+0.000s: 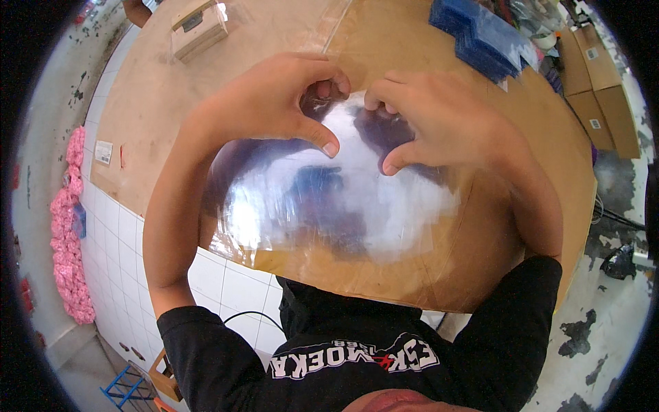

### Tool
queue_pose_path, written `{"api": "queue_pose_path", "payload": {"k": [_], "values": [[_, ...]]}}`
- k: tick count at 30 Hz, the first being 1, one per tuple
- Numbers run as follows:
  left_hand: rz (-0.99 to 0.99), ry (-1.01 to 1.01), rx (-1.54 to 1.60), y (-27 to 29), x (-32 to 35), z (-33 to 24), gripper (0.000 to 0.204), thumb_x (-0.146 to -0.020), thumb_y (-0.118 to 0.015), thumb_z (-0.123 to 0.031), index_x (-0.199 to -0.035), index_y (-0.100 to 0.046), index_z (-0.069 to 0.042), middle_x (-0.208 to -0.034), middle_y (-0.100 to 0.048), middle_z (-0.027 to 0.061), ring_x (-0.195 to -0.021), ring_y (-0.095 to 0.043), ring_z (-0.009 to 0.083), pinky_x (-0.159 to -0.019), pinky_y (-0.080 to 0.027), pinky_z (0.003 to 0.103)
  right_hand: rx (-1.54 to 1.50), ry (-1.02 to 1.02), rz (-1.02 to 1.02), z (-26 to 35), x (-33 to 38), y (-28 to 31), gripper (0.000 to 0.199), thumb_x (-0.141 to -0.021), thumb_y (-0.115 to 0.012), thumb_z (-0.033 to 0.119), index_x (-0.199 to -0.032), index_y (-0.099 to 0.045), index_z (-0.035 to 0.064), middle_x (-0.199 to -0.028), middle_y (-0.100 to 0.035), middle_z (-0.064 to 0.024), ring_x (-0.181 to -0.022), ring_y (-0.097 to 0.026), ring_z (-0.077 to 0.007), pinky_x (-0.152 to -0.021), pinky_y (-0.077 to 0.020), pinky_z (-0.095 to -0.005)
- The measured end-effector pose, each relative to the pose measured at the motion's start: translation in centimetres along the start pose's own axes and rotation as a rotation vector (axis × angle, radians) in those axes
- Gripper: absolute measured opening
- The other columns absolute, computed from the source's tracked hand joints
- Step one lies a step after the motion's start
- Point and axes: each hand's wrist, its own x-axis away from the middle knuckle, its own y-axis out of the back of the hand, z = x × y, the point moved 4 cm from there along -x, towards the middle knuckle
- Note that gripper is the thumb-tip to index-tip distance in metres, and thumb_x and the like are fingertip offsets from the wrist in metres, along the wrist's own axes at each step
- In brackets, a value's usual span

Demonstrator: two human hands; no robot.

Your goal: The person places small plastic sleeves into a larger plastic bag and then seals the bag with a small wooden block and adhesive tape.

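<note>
A shiny clear plastic sheet (309, 206) lies on the brown table in front of my body, its surface full of bright reflections. Over its far part, my left hand (288, 103) curves with bent fingers, its thumb apart from them and stretched over the sheet. Facing it from the right is my right hand (432, 123), also curved, with a gap between thumb and fingers. Nothing shows between the fingers of either hand. The fingertips of both hands come close together near the sheet's far edge; whether they press on it I cannot tell.
On the brown table (137, 158), a wooden block in clear wrap (199, 34) lies far left. Stacked blue plastic-covered pieces (473, 41) sit far right, near cardboard boxes (594, 103). A pink bundle (68, 254) is at the left wall. Another person's arm (137, 11) shows top left.
</note>
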Motion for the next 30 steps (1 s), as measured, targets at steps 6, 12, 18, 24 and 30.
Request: {"api": "queue_pose_path", "payload": {"k": [6,12,18,24,30], "values": [[-0.003,0.044,0.037,-0.2,0.0,0.0,0.050,-0.065,-0.085,-0.025,-0.101,-0.062,0.000,-0.084,-0.056,0.0032,-0.074,-0.049,0.0126,-0.064,-0.042,0.026,-0.006,0.028,-0.020,-0.1,-0.3,0.3,0.062,-0.059,-0.083,0.035,-0.107,-0.057,0.0051,-0.098,-0.064,-0.0136,-0.094,-0.061,-0.0351,-0.079,-0.0471,-0.0446],[-0.083,0.077,0.188,-0.7,-0.1,0.4,0.023,-0.077,-0.076,-0.012,-0.093,-0.065,0.000,-0.075,-0.055,-0.0003,-0.069,-0.045,0.0082,-0.059,-0.038,0.024,-0.023,0.020,0.010,-0.1,-0.4,0.5,0.061,-0.059,-0.083,0.034,-0.106,-0.057,0.0049,-0.094,-0.065,-0.0157,-0.091,-0.062,-0.0354,-0.075,-0.0480,-0.0453],[-0.179,0.079,0.443,-0.9,0.2,0.7,0.010,-0.083,-0.070,-0.007,-0.088,-0.066,0.000,-0.074,-0.058,-0.0001,-0.069,-0.051,0.0062,-0.059,-0.040,0.022,-0.143,0.115,-0.108,-1.0,-0.6,0.4,0.050,-0.065,-0.080,0.029,-0.102,-0.059,0.0039,-0.085,-0.065,-0.0129,-0.080,-0.063,-0.0289,-0.069,-0.0485,-0.0390],[-0.196,0.144,0.652,-0.6,0.1,-0.3,0.009,-0.084,-0.070,-0.008,-0.086,-0.066,0.000,-0.075,-0.059,0.0020,-0.062,-0.056,0.0073,-0.054,-0.045,0.021,-0.501,0.013,-0.005,-1.5,-0.3,1.2,0.021,-0.077,-0.072,0.011,-0.092,-0.063,-0.0003,-0.077,-0.063,-0.0052,-0.070,-0.057,-0.0103,-0.061,-0.0454,-0.0241],[-0.217,0.158,0.660,-0.2,0.4,-0.5,0.009,-0.083,-0.070,-0.008,-0.086,-0.067,0.000,-0.075,-0.059,0.0023,-0.061,-0.057,0.0081,-0.053,-0.047,0.022,-0.541,0.076,-0.013,-1.0,-0.4,1.9,0.010,-0.079,-0.069,0.003,-0.086,-0.065,-0.0022,-0.072,-0.064,-0.0037,-0.065,-0.058,-0.0056,-0.057,-0.0447,-0.0190]]}}
